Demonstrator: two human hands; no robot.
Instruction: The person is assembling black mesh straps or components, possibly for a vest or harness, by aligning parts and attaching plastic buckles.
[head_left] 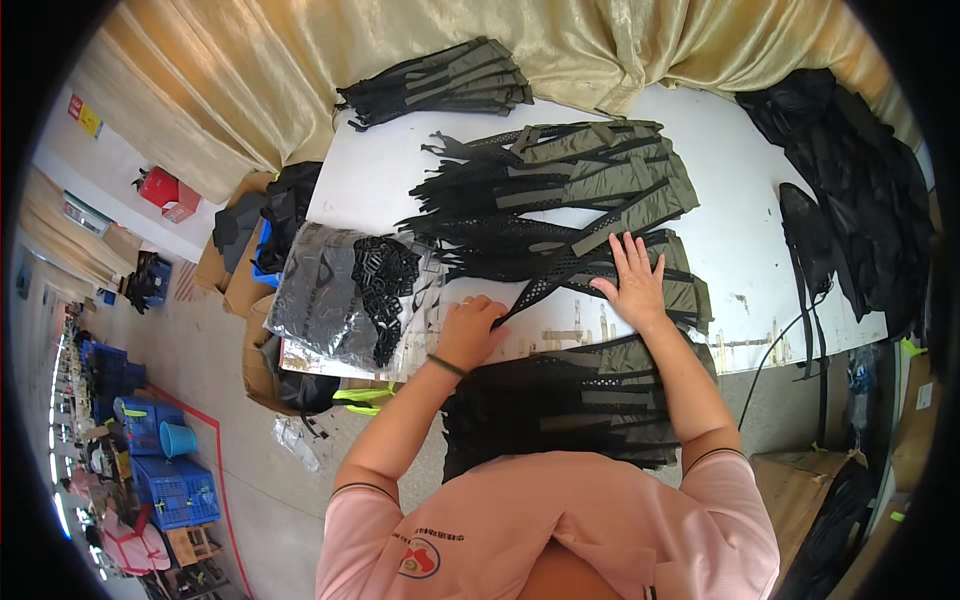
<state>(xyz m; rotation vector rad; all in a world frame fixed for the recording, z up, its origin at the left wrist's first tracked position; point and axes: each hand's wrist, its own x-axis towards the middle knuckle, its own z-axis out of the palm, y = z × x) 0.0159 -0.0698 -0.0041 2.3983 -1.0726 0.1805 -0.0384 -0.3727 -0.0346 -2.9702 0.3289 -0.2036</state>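
My left hand (472, 332) is at the near edge of the white table, fingers curled round the narrow end of a black mesh strap (552, 274). That strap runs slantwise up to the right and widens into an olive-green fabric part (645, 208). Flat on the olive and black pieces lies my right hand (637, 288), its fingers spread. Under and beyond both hands spreads a pile of similar straps (560, 180), olive ends to the right, black mesh ends to the left. More of them (560, 400) hang over the near edge in front of my body.
Left on the table sits a clear plastic bag (318, 290) beside a heap of black buckles (385, 280). Another strap bundle (440, 82) lies at the far edge by the gold curtain (580, 50). Black bags (850, 180) cover the right side. Cardboard boxes (240, 270) stand left.
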